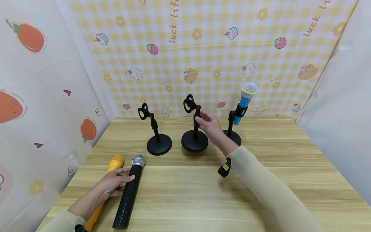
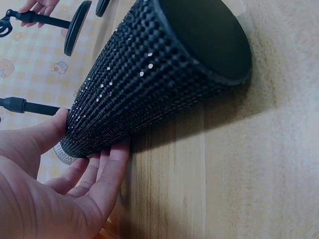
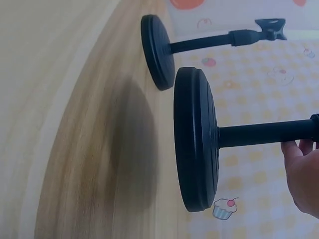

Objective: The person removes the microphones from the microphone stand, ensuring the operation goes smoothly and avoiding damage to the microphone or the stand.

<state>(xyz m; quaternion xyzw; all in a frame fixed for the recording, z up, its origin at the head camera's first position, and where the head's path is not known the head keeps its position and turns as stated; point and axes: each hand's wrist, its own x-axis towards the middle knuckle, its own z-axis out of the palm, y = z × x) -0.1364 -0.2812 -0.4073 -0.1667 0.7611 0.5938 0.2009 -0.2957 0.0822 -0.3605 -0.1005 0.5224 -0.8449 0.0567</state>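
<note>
The right hand (image 1: 209, 126) pinches the upright pole of the middle black microphone stand (image 1: 195, 141) between thumb and fingers, its base raised just above the wood-grain tabletop (image 1: 179, 193). The left hand (image 1: 114, 183) grips the black studded microphone (image 1: 127, 199), thumb on one side, fingers on the other, beside the orange microphone (image 1: 116, 162). The stand has a round disc base and an unfilled ring-shaped clip; the studded microphone has a silver mesh head.

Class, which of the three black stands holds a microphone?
The rightmost stand, which bears the blue microphone. The left stand and the middle stand, in the right hand, hold none.
</note>
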